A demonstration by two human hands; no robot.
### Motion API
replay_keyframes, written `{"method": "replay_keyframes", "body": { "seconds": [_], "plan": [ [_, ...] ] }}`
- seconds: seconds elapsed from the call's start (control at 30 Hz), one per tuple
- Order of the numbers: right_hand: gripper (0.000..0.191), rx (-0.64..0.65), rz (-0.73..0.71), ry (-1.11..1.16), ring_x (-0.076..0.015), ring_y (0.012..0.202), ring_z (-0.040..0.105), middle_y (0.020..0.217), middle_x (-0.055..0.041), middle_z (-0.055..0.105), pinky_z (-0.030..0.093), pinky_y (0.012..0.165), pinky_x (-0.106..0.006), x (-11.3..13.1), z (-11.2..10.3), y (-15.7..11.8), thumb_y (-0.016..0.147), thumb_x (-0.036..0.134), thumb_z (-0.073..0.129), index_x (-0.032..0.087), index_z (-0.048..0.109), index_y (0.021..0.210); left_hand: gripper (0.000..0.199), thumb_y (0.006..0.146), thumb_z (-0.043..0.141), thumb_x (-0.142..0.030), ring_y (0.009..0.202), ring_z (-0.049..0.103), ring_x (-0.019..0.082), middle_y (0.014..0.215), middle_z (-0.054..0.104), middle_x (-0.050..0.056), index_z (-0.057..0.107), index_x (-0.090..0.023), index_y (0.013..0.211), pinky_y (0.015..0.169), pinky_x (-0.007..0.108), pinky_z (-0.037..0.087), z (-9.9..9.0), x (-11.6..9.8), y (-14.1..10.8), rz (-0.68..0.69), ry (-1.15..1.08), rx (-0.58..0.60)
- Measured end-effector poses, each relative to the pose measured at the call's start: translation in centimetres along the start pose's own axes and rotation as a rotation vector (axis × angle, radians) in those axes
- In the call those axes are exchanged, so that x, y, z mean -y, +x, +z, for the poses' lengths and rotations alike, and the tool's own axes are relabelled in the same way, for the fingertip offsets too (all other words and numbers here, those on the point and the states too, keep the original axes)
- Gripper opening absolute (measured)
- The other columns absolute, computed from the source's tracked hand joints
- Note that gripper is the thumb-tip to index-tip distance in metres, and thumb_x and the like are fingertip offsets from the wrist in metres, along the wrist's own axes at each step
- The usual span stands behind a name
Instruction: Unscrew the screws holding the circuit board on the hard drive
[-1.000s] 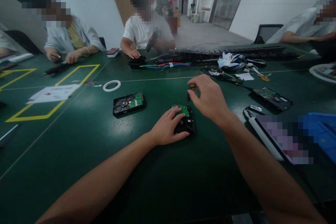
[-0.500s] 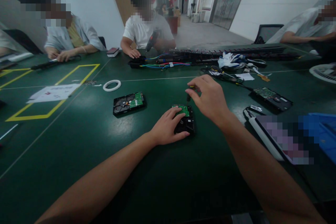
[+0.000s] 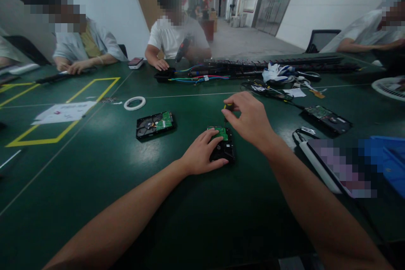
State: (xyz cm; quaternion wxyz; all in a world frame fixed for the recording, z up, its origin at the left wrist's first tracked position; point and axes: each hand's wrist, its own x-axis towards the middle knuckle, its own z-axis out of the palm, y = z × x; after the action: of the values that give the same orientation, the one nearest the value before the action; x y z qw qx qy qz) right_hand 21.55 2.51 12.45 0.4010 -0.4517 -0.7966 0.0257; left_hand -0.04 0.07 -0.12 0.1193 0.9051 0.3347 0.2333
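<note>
A black hard drive with a green circuit board lies on the table in front of me. My left hand grips it from the left, fingers across the board and thumb along the near edge. Pinched in my right hand is a small screwdriver with a black and yellow handle. It stands roughly upright, its thin shaft reaching down to the board's right side. My fingers partly cover the handle, and the exact contact of the tip is too small to make out.
Other hard drives lie to the left and right. A white tape ring, a phone-like slab, a blue bin, gloves and cable bundles surround the work. Co-workers sit across the green table.
My right hand has shifted slightly left and turned on the screwdriver, so more of its handle shows. My left hand and the hard drive stay in place.
</note>
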Motion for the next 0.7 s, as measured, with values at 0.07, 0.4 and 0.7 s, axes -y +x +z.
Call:
{"method": "replay_keyframes", "body": {
  "seconds": [0.07, 0.4, 0.7],
  "plan": [
    [0.013, 0.007, -0.003, 0.000, -0.0278, 0.101, 0.067, 0.112, -0.0119, 0.069, 0.059, 0.089, -0.045, -0.07, -0.06, 0.00, 0.094, 0.018, 0.065, 0.022, 0.069, 0.105, 0.083, 0.096, 0.071, -0.072, 0.159, 0.041, 0.044, 0.165, 0.047, 0.020, 0.052, -0.020, 0.158, 0.132, 0.065, 0.038, 0.04, 0.02, 0.00, 0.004, 0.004, -0.002],
    [0.018, -0.003, 0.031, -0.001, -0.0283, 0.101, 0.067, 0.114, -0.0128, 0.066, 0.058, 0.091, -0.047, 0.01, 0.02, -0.03, 0.093, 0.017, 0.062, 0.023, 0.069, 0.109, 0.083, 0.097, 0.069, -0.073, 0.159, 0.042, 0.044, 0.165, 0.046, 0.020, 0.051, -0.020, 0.158, 0.131, 0.065, 0.039, -0.05, -0.01, -0.02, 0.000, 0.009, 0.002],
    [0.028, 0.041, 0.035, -0.026, -0.0290, 0.103, 0.070, 0.119, -0.0129, 0.074, 0.057, 0.096, -0.048, -0.26, -0.28, 0.09, 0.092, 0.010, 0.059, 0.022, 0.067, 0.116, 0.083, 0.096, 0.070, -0.073, 0.159, 0.041, 0.044, 0.166, 0.046, 0.019, 0.050, -0.023, 0.159, 0.131, 0.068, 0.039, 0.10, 0.14, -0.13, 0.005, 0.002, -0.003]
  ]
}}
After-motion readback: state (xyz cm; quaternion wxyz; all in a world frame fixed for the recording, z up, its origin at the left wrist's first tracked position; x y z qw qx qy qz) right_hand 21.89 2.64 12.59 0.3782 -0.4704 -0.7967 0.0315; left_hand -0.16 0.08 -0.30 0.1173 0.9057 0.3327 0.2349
